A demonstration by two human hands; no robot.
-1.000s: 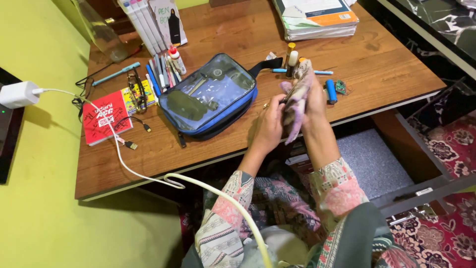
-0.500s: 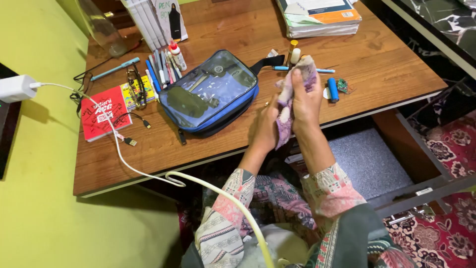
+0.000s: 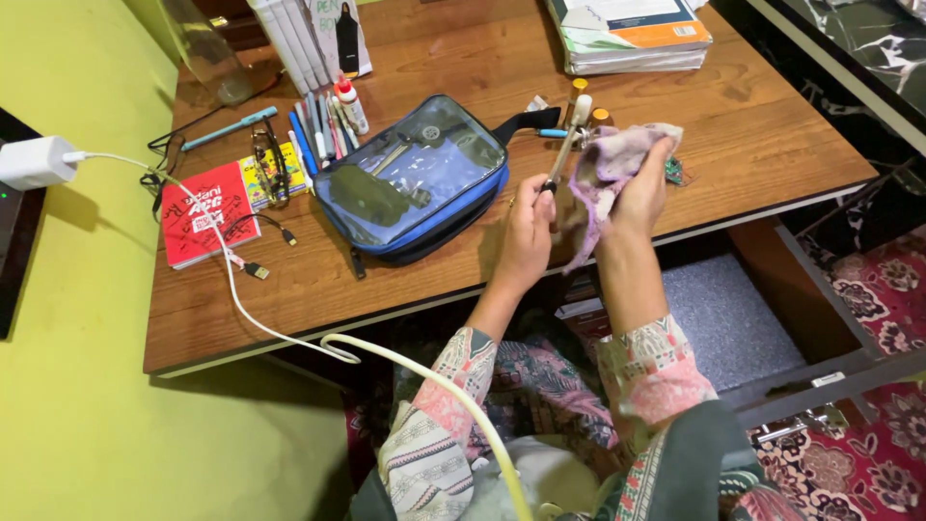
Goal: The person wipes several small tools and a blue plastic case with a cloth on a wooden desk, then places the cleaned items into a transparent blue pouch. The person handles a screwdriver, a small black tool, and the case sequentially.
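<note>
My left hand (image 3: 528,230) grips the lower end of a thin stick-like tool (image 3: 567,141) with a pale tip, held upright over the front edge of the wooden desk (image 3: 405,280). My right hand (image 3: 639,188) holds a crumpled pale purple cloth (image 3: 610,164) against the upper part of that tool. Both hands are close together, just right of a blue pouch with a clear top (image 3: 417,180) lying on the desk.
Pens and markers (image 3: 323,121) lie left of the pouch, beside a red booklet (image 3: 204,210). A stack of books (image 3: 629,34) sits at the back right. A white charger (image 3: 37,162) and cable (image 3: 289,333) run along the left. An open drawer (image 3: 733,318) is below right.
The hands have drawn slightly apart. The cloth slid up to the top of the tool, leaving the shaft bare above my left hand. The view has shifted closer.
</note>
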